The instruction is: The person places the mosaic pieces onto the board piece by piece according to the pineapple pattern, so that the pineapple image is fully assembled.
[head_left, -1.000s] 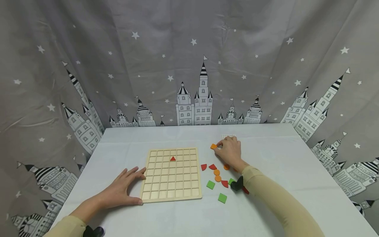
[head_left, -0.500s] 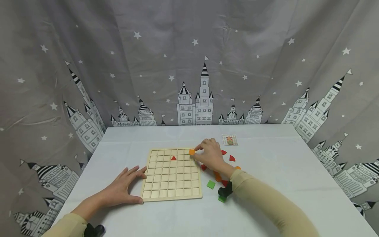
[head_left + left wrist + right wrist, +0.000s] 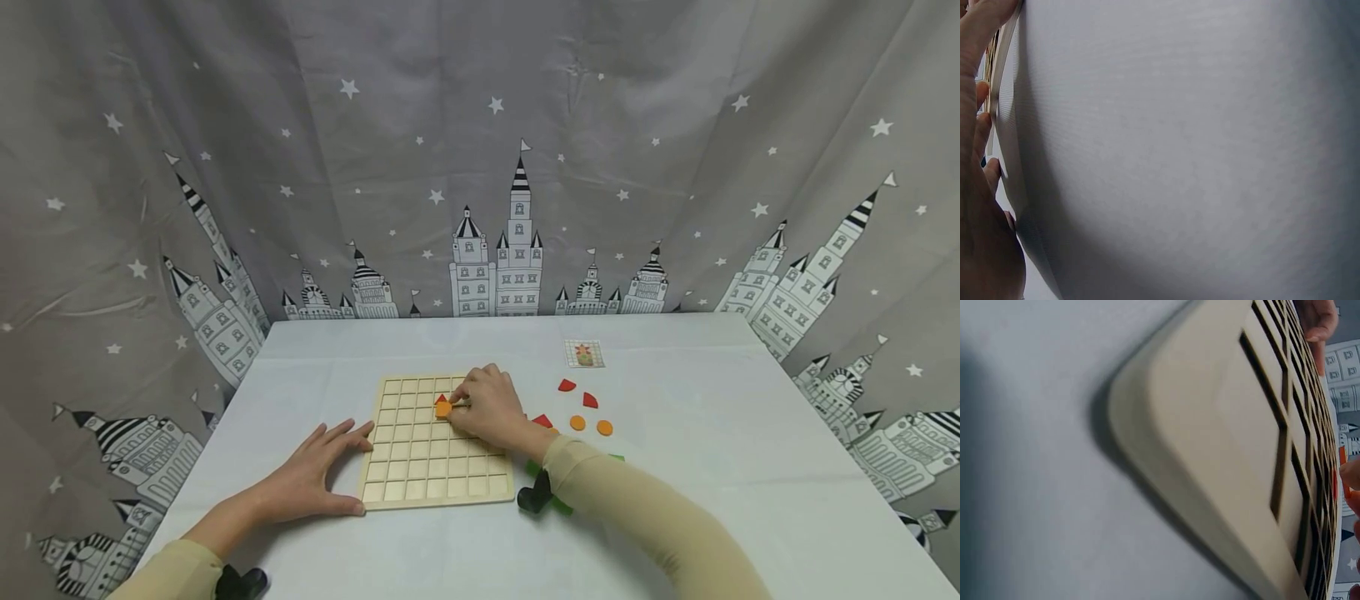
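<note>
A pale wooden grid board (image 3: 411,473) lies on the white table. My left hand (image 3: 307,475) rests beside it with fingers spread, the thumb at the near left corner and fingertips against the left edge. Over the upper part of the board, my right hand (image 3: 489,408) pinches an orange square tile (image 3: 443,411) between thumb and fingers. The tile is tilted and sits just below a red triangle (image 3: 442,397) lying in the grid. In the right wrist view the orange tile (image 3: 1343,455) shows at the fingertips, past the board's raised ridges.
Right of the board lie red quarter-circle pieces (image 3: 590,400), orange discs (image 3: 577,423) and green squares (image 3: 561,506), partly hidden by my right forearm. A small printed pattern card (image 3: 584,354) lies behind them. A grey castle-print curtain (image 3: 480,208) hangs at the table's back edge.
My right hand has carried the orange square tile leftward from near the card, across the board's right edge, to below the red triangle. My left hand has stayed put.
</note>
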Demonstrator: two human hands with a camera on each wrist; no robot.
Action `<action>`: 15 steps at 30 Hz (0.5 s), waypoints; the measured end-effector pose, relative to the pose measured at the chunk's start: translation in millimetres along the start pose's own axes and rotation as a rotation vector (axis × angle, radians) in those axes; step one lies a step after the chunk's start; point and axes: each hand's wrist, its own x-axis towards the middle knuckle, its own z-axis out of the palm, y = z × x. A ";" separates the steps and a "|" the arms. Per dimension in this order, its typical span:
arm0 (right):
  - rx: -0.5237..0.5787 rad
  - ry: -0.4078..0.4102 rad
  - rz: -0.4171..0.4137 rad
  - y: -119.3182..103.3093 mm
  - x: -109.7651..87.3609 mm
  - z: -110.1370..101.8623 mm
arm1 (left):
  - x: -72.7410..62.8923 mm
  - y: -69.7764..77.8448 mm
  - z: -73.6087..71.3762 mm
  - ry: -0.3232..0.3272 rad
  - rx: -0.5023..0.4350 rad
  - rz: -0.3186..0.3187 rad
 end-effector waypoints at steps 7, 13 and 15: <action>0.003 -0.014 -0.013 -3.8 -0.4 4.5 | 0.9 -1.0 1.0 -0.002 0.001 -0.005; 0.002 -0.012 -0.008 -3.3 -0.5 6.4 | 1.6 -2.1 1.0 0.002 0.005 0.006; 0.007 -0.012 -0.005 -2.8 -0.2 6.4 | 1.7 -2.0 0.7 0.003 0.005 0.009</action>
